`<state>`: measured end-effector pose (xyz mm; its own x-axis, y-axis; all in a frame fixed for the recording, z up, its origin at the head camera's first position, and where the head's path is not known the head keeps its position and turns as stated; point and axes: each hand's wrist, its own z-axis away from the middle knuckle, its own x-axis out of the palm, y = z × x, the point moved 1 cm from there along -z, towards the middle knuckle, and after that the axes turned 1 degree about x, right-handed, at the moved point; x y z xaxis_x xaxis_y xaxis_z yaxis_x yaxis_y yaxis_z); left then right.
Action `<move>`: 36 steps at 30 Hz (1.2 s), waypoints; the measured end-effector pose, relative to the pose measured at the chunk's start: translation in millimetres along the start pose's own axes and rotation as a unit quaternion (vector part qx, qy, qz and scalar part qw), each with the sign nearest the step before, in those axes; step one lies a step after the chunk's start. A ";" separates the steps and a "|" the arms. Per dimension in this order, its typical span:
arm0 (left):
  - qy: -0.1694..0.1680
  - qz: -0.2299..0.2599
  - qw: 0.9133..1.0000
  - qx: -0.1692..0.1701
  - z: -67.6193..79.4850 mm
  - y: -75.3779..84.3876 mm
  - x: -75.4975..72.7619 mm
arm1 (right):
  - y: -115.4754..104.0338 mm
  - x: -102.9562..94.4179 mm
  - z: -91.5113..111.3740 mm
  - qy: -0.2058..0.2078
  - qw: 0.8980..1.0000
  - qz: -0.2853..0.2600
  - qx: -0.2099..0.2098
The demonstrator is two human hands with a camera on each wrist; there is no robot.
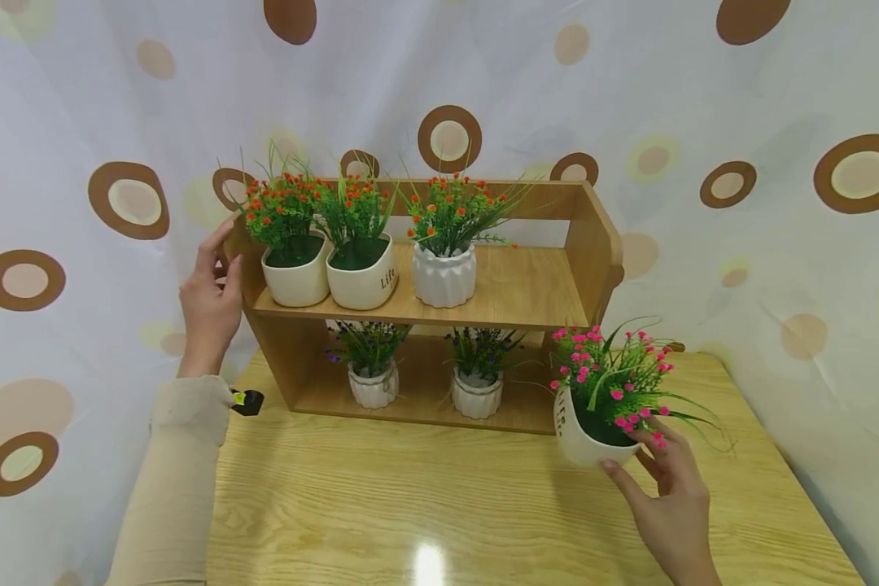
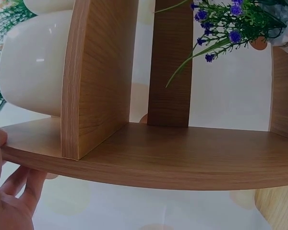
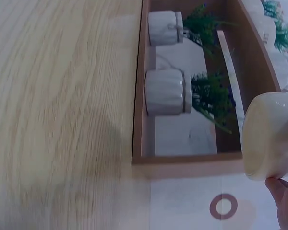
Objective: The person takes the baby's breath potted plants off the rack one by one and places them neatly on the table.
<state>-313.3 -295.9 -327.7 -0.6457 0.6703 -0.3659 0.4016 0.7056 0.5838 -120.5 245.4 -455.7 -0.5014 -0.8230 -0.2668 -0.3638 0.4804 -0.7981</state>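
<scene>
My left hand [image 1: 211,303] grips the upper left side panel of a two-tier wooden shelf [image 1: 531,281]. In the left wrist view the thumb lies on one face of the panel, the fingers on the other. At the shelf's right end, my right hand [image 1: 670,500] holds a potted plant with pink flowers [image 1: 582,439], its white pot tilted and raised off the table. Three orange-flowered plants stand on the upper tier: two in smooth white pots [image 1: 296,281] [image 1: 362,281], one in a fluted white pot [image 1: 444,278]. The upper tier's right part is bare wood.
Two purple-flowered plants in small white pots [image 1: 373,387] [image 1: 478,396] stand on the lower tier. A small black object with a yellow mark [image 1: 247,401] lies beside the shelf's left foot. The wooden table [image 1: 381,496] extends in front, and a dotted curtain [image 1: 798,268] hangs behind.
</scene>
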 end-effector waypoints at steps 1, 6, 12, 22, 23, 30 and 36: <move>0.000 0.000 1.000 0.000 0.0 0.1 0.0 | 2.9 -3.4 -1.9 0.008 1.000 0.003 -0.003; -0.001 -0.002 1.000 0.003 -0.4 1.2 0.0 | 21.8 -18.4 -12.3 0.038 0.997 0.015 -0.061; 0.001 -0.001 1.000 0.004 0.2 0.6 1.0 | 43.3 -29.6 -25.6 0.064 0.995 0.025 -0.078; -0.004 0.000 1.000 -0.001 1.6 0.4 4.3 | 60.3 -31.9 -39.3 0.093 0.995 0.038 -0.024; -0.003 0.000 1.000 0.000 1.5 0.2 4.3 | 63.4 -30.6 -40.5 0.096 0.995 0.034 -0.017; 0.006 -0.003 1.000 0.006 2.0 0.0 1.7 | 78.8 -15.1 -48.5 0.098 0.994 0.027 0.041; 0.011 -0.013 1.000 0.006 2.1 0.0 0.9 | 88.6 -1.6 -48.0 0.085 0.994 0.038 0.050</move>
<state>-312.5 -294.8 -329.5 -0.6699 0.6465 -0.3650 0.3927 0.7258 0.5648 -189.6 303.8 -500.0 -0.6530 -0.7185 -0.2393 -0.2452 0.4996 -0.8309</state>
